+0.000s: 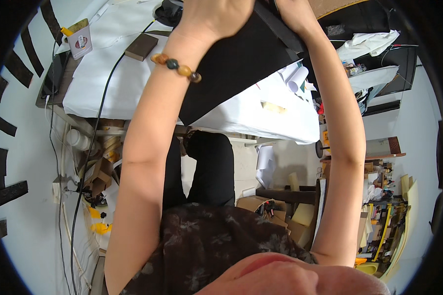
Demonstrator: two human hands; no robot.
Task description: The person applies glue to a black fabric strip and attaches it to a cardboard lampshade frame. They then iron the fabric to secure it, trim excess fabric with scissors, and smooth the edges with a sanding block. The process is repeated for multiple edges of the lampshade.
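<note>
The big black sheet (pixel 236 64) was gripped along its top edge by the left hand (pixel 209 17) and the right hand (pixel 293 12), fingers closed on it, held tilted above the white-covered worktop (pixel 123 83). A slip or a swing looked possible, since it hung so near the paper rolls (pixel 295 78) beside it. Left of the sheet a brown block (pixel 141 46) and black cable (pixel 101 105) were seen; under it the floor was cluttered with cardboard (pixel 253 202).

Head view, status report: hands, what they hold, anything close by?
Left hand and right hand both gripping black sheet over white-covered table. Paper roll beside sheet's edge; brown block and black cable left.
</note>
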